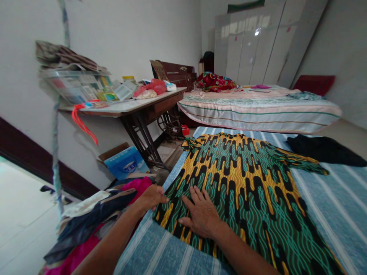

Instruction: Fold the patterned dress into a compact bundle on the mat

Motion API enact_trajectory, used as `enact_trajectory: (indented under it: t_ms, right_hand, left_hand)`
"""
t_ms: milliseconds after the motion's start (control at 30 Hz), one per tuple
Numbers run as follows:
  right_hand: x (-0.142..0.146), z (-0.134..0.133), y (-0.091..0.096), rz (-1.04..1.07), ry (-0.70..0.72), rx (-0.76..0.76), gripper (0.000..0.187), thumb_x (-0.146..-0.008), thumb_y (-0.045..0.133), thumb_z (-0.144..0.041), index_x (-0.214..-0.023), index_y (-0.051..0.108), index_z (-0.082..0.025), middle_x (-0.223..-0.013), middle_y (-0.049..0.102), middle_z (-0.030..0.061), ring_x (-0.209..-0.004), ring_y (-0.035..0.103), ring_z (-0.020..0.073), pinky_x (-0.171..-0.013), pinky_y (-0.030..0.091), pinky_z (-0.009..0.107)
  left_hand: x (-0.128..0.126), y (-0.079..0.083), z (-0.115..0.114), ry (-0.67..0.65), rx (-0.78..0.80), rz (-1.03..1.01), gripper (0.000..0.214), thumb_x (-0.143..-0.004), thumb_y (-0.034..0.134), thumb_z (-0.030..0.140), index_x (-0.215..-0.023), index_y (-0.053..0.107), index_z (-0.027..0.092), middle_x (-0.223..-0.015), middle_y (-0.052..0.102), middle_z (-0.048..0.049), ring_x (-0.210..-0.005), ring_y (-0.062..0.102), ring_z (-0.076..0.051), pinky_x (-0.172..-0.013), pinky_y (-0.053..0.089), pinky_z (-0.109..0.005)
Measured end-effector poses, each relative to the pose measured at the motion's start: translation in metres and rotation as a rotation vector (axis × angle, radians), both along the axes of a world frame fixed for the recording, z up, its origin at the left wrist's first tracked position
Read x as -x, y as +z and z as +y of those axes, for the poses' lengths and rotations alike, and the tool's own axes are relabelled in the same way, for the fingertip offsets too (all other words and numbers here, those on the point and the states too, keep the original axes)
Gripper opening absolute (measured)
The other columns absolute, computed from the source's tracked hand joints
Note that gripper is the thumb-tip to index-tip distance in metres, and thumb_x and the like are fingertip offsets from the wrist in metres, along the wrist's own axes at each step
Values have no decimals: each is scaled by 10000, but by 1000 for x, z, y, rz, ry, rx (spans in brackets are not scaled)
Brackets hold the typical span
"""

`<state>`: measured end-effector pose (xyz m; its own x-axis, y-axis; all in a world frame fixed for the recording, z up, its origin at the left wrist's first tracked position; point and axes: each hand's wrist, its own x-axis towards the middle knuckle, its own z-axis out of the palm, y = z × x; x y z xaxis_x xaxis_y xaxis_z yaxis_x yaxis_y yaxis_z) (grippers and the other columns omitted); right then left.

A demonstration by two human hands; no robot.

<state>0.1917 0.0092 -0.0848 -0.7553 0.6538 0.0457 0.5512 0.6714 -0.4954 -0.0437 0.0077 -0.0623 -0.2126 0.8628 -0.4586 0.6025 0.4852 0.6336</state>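
Observation:
A green, yellow and black patterned garment (246, 179) lies spread flat on a blue striped sheet (338, 206). My right hand (202, 214) rests flat on the garment's near hem, fingers stretched out and apart. My left hand (151, 196) sits at the garment's left edge by the sheet's border, fingers curled and pressed on the cloth; whether they pinch the fabric is unclear.
A heap of mixed clothes (94, 221) lies at my left. A black garment (323, 149) lies at the far right of the sheet. Beyond stand a sewing table (134, 109) with clutter, a blue box (126, 162), a bed (258, 107) and a white wardrobe (258, 42).

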Motion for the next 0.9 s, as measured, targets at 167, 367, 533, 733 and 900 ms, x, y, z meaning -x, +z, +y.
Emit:
enact_trajectory:
  t_ms: [167,367,533,733,900]
  right_hand:
    - [1,0,-3,10,-5,-13,686,-861,307,-648,-1393,332,-215,-1505,151,142,-1383,46,267,-1094,29,474]
    - [2,-1,-5,-10,-7,-14,690,-851,345,-646,-1398,317,-227,-1505,155,139,-1382,58,274,-1092,29,477]
    - [2,0,-5,21,-7,-23,695,-853,320,-655,-1389,339,-215,-1499,164,158,-1380,58,278,-1093,27,476]
    - [4,-7,3,21,11,-8,743,-834,314,-683,-1404,313,-206,-1504,128,162,-1377,52,305,-1081,31,535]
    - [4,-13,9,37,128,28,739,-854,251,-674,-1398,327,-179,-1494,162,168,-1380,63,285,-1087,13,525]
  left_hand:
    - [1,7,-11,-47,19,-64,345,-523,643,469,-629,508,169,-426,442,76,-335,307,-54,-360,179,-198]
    - [5,9,-18,19,-21,-50,356,-472,633,469,-582,443,188,-394,391,89,-334,285,-52,-368,179,-198]
    - [10,5,-22,-30,-8,-20,400,-494,634,528,-594,452,187,-392,384,91,-323,320,-62,-352,203,-204]
    - [17,3,-31,-62,10,-89,400,-483,655,488,-650,454,184,-416,416,102,-331,324,-55,-352,218,-189]
    - [13,8,-37,-80,6,196,285,-573,590,435,-607,438,196,-421,445,75,-386,460,-114,-398,330,-216]
